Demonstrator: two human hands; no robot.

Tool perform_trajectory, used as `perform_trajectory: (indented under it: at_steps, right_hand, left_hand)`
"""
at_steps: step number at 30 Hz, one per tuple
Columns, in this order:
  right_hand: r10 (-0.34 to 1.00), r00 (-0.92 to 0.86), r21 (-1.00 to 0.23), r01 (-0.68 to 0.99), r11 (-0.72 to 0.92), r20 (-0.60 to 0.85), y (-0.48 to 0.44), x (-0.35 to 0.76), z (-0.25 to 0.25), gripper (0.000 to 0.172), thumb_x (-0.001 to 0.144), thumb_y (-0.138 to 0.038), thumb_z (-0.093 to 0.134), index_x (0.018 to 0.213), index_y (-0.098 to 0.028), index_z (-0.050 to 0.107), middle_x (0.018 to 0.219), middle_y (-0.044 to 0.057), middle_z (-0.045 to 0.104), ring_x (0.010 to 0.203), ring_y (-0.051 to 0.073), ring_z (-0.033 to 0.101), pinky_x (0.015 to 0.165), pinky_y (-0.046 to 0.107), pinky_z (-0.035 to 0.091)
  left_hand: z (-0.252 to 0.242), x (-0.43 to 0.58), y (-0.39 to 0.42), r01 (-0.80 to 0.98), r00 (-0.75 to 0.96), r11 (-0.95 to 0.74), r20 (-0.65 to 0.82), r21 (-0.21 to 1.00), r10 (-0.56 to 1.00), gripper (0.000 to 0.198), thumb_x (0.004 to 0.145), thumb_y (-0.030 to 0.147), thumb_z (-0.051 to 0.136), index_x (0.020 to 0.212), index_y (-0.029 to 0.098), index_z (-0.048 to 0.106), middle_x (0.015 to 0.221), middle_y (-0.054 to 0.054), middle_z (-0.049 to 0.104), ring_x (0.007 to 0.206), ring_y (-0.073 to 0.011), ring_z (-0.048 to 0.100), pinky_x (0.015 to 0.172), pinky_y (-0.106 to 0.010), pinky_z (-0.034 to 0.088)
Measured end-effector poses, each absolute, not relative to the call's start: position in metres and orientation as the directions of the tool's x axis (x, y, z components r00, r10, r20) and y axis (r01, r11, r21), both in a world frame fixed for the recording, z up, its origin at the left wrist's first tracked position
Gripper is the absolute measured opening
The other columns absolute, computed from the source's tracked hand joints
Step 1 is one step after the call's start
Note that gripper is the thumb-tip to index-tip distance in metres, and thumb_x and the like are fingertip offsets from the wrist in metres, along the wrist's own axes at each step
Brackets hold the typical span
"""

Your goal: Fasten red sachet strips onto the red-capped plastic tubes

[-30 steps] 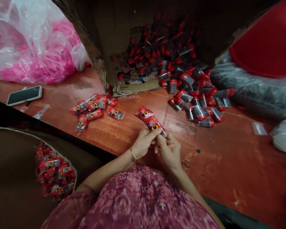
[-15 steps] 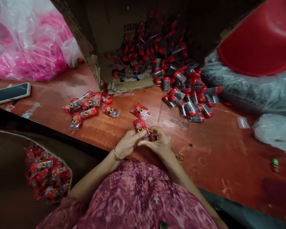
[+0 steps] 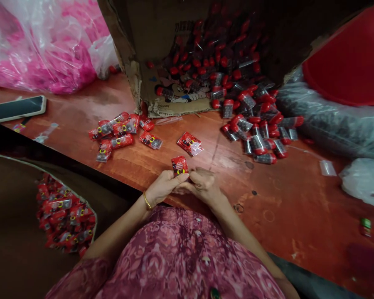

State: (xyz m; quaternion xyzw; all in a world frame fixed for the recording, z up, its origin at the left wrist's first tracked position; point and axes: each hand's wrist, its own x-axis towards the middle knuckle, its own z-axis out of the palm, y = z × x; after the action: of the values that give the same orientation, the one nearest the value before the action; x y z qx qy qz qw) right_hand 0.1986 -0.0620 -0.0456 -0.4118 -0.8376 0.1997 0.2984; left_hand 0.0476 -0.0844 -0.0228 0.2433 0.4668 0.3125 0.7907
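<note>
My left hand (image 3: 163, 185) is closed on a small red printed plastic packet (image 3: 179, 165), its thumb lying across the lower end. Against the packet's lower right side, my right hand (image 3: 204, 185) has its fingers curled in and meets the left hand; its fingertips are partly hidden. Just beyond lie a few flat red packets (image 3: 190, 143), overlapping. To the left is a pile of filled red packets (image 3: 115, 131), with a single packet (image 3: 151, 140) beside it. Small clear bottles with red ends (image 3: 257, 143) are heaped on the table to the right.
A torn cardboard box (image 3: 137, 83) with many more bottles opens towards me. A lower box (image 3: 95, 220) at left holds many filled packets. Around the table (image 3: 286, 199) are a phone (image 3: 19, 108), a bag of pink items (image 3: 50, 62), a red tub (image 3: 345, 62) and a stuffed plastic bag (image 3: 318, 120).
My right hand's fingers have curled in closer against the packet. Both hands have drawn slightly left and the packet stands more upright. The camera view has shifted a little.
</note>
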Motion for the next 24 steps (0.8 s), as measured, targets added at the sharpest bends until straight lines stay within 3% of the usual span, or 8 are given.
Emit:
perform_trajectory:
  at_steps: [4,9,12,15,19,24]
  right_hand:
    - [0.742,-0.561,-0.556,0.506,0.659,0.368,-0.055,0.191,-0.050,0.054,0.082,-0.063,0.045,0.049,-0.021,0.044,0.043,-0.002,0.044,0.043,0.010,0.035,0.051,0.024,0.032]
    - [0.697,-0.612,-0.487,0.510,0.709,0.373,-0.049,0.177,-0.054,0.049,0.085,-0.057,0.045,0.056,-0.019,0.055,0.048,0.001,0.052,0.047,0.011,0.046,0.056,0.024,0.040]
    - [0.732,-0.590,-0.488,0.554,0.674,0.340,-0.048,0.172,-0.054,0.045,0.084,-0.058,0.046,0.087,-0.018,0.066,0.064,0.006,0.064,0.058,0.015,0.056,0.059,0.025,0.045]
    - [0.699,-0.618,-0.460,0.535,0.709,0.360,-0.048,0.170,-0.058,0.051,0.086,-0.056,0.044,0.112,-0.015,0.061,0.074,0.009,0.068,0.066,0.018,0.062,0.074,0.031,0.051]
    - [0.675,-0.628,-0.458,0.504,0.732,0.387,-0.053,0.166,-0.070,0.047,0.092,-0.046,0.039,0.118,-0.012,0.059,0.064,0.006,0.065,0.061,0.017,0.061,0.093,0.043,0.048]
    - [0.708,-0.575,-0.502,0.505,0.702,0.411,-0.062,0.162,-0.077,0.044,0.091,-0.042,0.044,0.122,-0.013,0.057,0.058,0.001,0.060,0.052,0.015,0.054,0.103,0.054,0.039]
  left_hand:
    - [-0.032,0.039,-0.087,-0.267,0.339,0.701,-0.616,0.661,0.711,0.053,0.055,0.062,0.071,0.065,0.011,0.063,0.051,-0.005,0.063,0.054,-0.0149,0.063,0.057,-0.024,0.050]
    - [-0.037,0.027,-0.087,-0.357,0.268,0.670,-0.616,0.651,0.741,0.053,0.055,0.063,0.070,0.061,0.011,0.060,0.051,-0.004,0.062,0.047,-0.0130,0.060,0.056,-0.025,0.051]
    - [-0.037,0.022,-0.087,-0.416,0.233,0.628,-0.590,0.658,0.773,0.049,0.054,0.057,0.074,0.059,0.012,0.058,0.052,-0.003,0.062,0.048,-0.0107,0.058,0.057,-0.023,0.049]
    - [-0.038,0.019,-0.085,-0.393,0.257,0.623,-0.569,0.677,0.781,0.046,0.055,0.054,0.076,0.058,0.011,0.059,0.054,-0.002,0.061,0.051,-0.0099,0.057,0.058,-0.021,0.047]
    - [-0.041,0.016,-0.086,-0.353,0.280,0.626,-0.560,0.695,0.780,0.046,0.056,0.053,0.075,0.064,0.010,0.063,0.056,-0.004,0.062,0.053,-0.0117,0.058,0.061,-0.025,0.047]
    - [-0.042,0.019,-0.090,-0.379,0.213,0.546,-0.503,0.747,0.837,0.043,0.059,0.053,0.073,0.057,0.012,0.059,0.052,0.001,0.055,0.048,-0.0073,0.047,0.056,-0.023,0.042]
